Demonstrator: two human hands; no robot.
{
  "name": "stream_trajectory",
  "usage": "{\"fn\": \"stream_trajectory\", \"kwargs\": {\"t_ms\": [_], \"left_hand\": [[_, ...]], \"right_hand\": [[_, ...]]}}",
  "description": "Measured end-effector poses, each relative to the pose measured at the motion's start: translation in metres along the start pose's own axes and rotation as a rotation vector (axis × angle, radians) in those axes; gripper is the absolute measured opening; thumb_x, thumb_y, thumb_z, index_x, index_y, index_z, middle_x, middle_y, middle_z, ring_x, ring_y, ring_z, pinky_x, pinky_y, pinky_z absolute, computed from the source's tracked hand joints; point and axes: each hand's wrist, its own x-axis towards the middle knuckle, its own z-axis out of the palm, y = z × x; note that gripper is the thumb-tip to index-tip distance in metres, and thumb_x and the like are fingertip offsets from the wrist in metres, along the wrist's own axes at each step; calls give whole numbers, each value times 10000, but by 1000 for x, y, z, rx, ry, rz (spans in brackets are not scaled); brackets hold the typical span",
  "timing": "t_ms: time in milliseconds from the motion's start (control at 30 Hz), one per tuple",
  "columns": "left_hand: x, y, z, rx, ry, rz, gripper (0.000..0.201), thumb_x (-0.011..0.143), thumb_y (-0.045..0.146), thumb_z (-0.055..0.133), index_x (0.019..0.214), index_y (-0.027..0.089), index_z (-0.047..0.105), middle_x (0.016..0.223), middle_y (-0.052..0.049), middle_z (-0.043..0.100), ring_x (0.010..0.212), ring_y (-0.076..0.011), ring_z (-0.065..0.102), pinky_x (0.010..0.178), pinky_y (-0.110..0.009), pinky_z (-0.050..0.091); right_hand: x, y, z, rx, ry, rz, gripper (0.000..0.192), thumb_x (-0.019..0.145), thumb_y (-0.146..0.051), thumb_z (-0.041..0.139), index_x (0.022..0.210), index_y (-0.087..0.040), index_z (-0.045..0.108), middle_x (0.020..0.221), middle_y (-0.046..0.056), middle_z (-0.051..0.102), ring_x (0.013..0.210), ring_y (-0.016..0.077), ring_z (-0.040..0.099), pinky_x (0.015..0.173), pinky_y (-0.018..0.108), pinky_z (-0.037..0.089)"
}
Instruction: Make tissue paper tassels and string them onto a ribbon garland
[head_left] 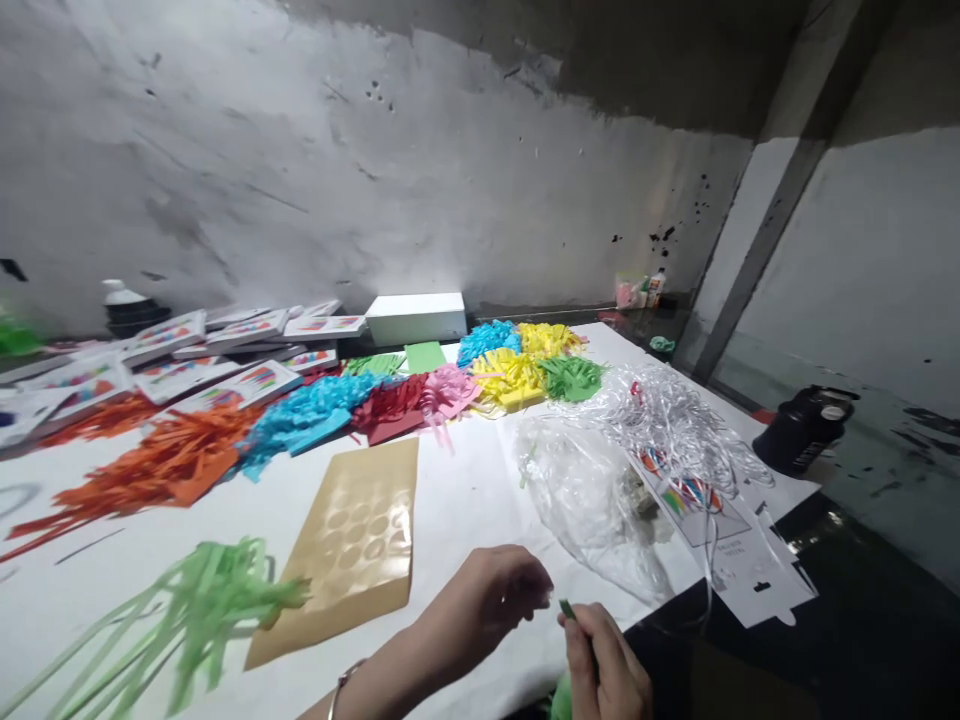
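Observation:
My right hand (604, 662) pinches a small rolled green paper strip (568, 608) at the table's near edge. My left hand (491, 600) hovers just left of it, fingers curled toward the strip's tip; whether it touches the strip is unclear. A tan sticker sheet (352, 545) with round cut-outs lies to the left of the hands. A bundle of light green fringed paper strips (187, 615) lies further left.
Piles of cut paper strips cross the white table (465, 500): orange (157, 465), blue (307, 415), red (390, 405), pink, yellow (510, 378), green. Crumpled clear plastic bags (600, 490) and printed cards (705, 510) lie right. White boxes (187, 355), a white block (416, 317) and a black jar (802, 428) stand around.

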Motion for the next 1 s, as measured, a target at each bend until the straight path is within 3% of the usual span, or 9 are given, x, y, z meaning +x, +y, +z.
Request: {"fn": "stream_trajectory", "kwargs": {"t_ms": [100,233,367,500,767,900,1000], "left_hand": [[-26,1,-4,-65,37,-33,94,858,159,603,851,131,692,760,-48,672,615,-113,608,575,-202,481],[-52,-2,-9,-318,49,-187,232,872,351,658,861,120,675,706,-35,631,590,-123,592,551,-223,495],[-70,-4,-12,-469,99,-271,282,816,396,721,795,126,642,629,3,580,560,-117,562,538,-227,491],[-84,-5,-19,-395,117,-262,281,822,395,705,769,127,639,632,-3,587,557,-115,566,533,-223,491],[-111,-8,-31,-248,109,-237,202,879,334,627,835,139,660,747,-27,628,594,-118,600,536,-206,489],[-117,-10,-30,-305,116,-251,191,884,319,605,827,141,642,688,-5,589,567,-117,578,524,-210,482],[-120,-14,-27,-374,168,-251,186,871,316,608,812,141,629,657,6,566,541,-113,555,501,-213,481]], "right_hand": [[2,-17,8,34,-124,-44,227,1007,-251,435,974,-203,654,758,55,689,687,160,694,663,232,561],[-1,-35,11,102,-201,-26,206,998,-248,441,924,-221,632,689,7,636,614,131,647,607,207,523],[-4,-49,13,104,-288,-59,195,989,-214,433,904,-228,608,668,-12,598,593,124,618,588,212,489],[-3,-58,15,48,-360,-151,166,964,-176,447,932,-231,600,701,-7,617,625,137,628,606,228,486],[23,-74,6,-97,-725,-396,214,944,-139,428,768,-228,512,640,-31,568,559,116,583,531,219,418],[22,-79,13,-44,-785,-350,200,956,-155,422,791,-225,511,670,-29,577,586,115,587,543,220,420],[14,-81,17,51,-804,-224,199,989,-178,404,836,-225,522,716,-24,589,639,112,609,589,207,453]]}}
